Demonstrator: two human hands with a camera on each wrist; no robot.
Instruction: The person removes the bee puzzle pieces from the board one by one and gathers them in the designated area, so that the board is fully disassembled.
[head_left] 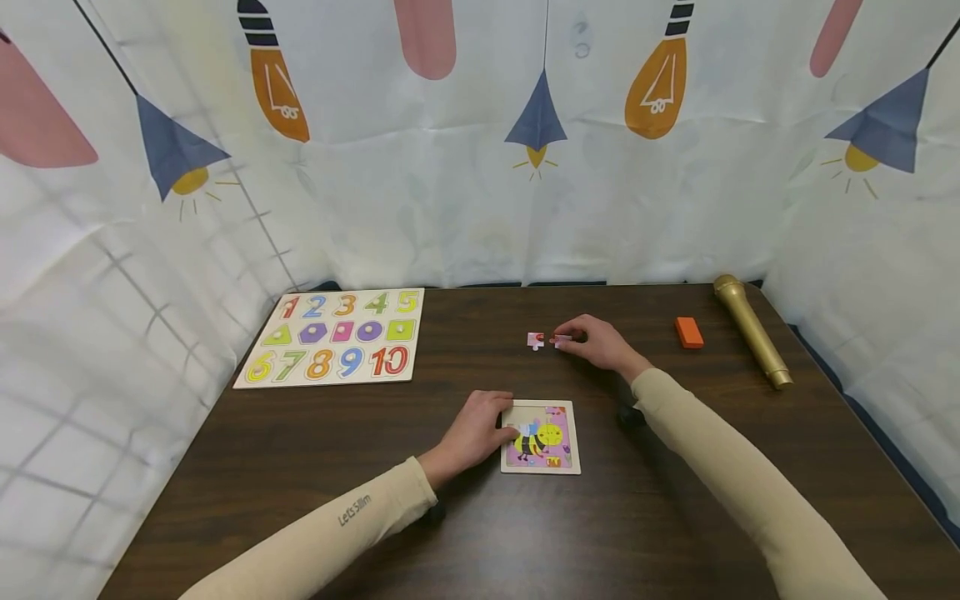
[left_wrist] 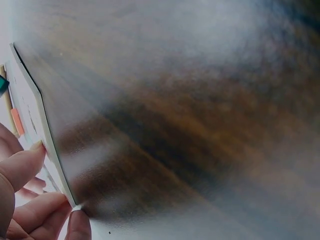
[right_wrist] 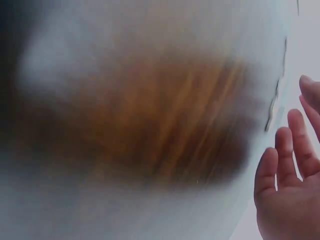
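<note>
A small square bee puzzle (head_left: pixel 543 437) in a pale wooden frame lies on the dark table. My left hand (head_left: pixel 475 429) grips the frame's left side, thumb over the top and fingers along the edge. The left wrist view shows the puzzle frame (left_wrist: pixel 44 117) edge-on, with the thumb (left_wrist: pixel 27 162) on its face. Farther back, my right hand (head_left: pixel 596 342) pinches a pink puzzle piece (head_left: pixel 561 341) between thumb and forefinger, low over the tabletop. Just left of it lies another pink puzzle piece (head_left: pixel 535 340). In the right wrist view the fingers (right_wrist: pixel 285 155) are spread, and no piece can be made out.
A board of numbers and shapes (head_left: pixel 330 340) lies at the back left. To the back right are an orange block (head_left: pixel 689 332) and a gold microphone-shaped stick (head_left: pixel 752 332). Patterned curtain (head_left: pixel 465 208) encloses the table's back and sides.
</note>
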